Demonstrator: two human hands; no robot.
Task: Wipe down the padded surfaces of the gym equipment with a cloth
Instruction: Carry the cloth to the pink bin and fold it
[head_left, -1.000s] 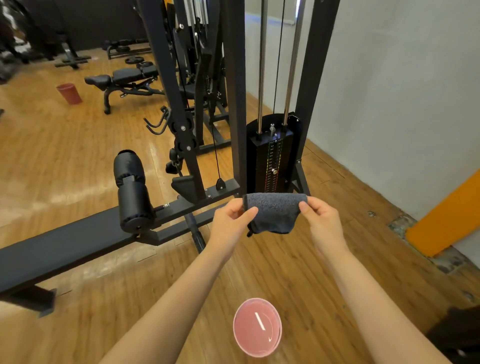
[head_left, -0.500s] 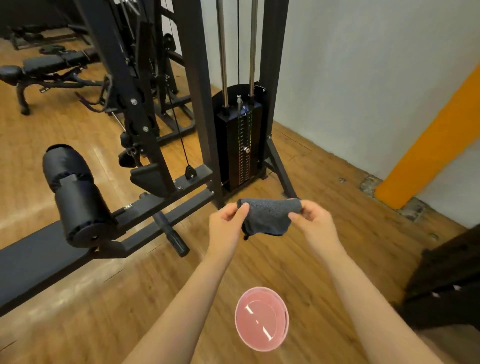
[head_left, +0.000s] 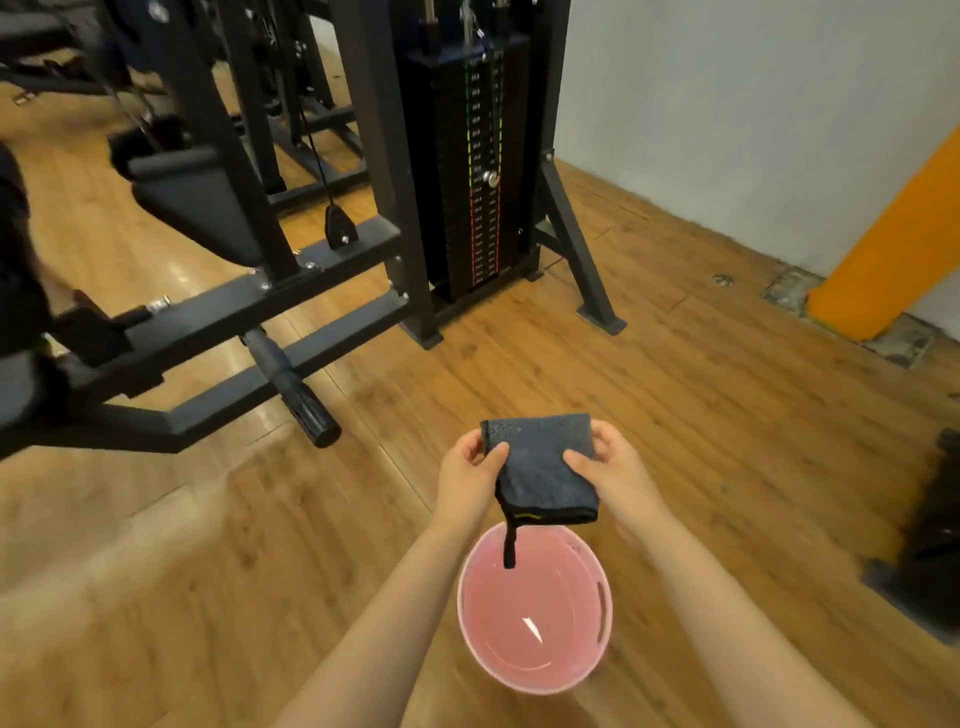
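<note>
A folded dark grey cloth hangs between my two hands just above a pink bucket on the floor. My left hand pinches the cloth's left edge and my right hand pinches its right side. A thin black loop dangles from the cloth over the bucket. A black padded seat of the cable machine sits at upper left. The padded roller at the far left edge is blurred and mostly cut off.
The machine's black steel frame and a foot bar lie low across the wooden floor on the left. Behind stands the weight stack. A white wall and an orange column are to the right; dark equipment is at the right edge.
My view has tipped downward and moved closer to the machine. Both hands have come down with the cloth, which now hangs right above the pink bucket.
</note>
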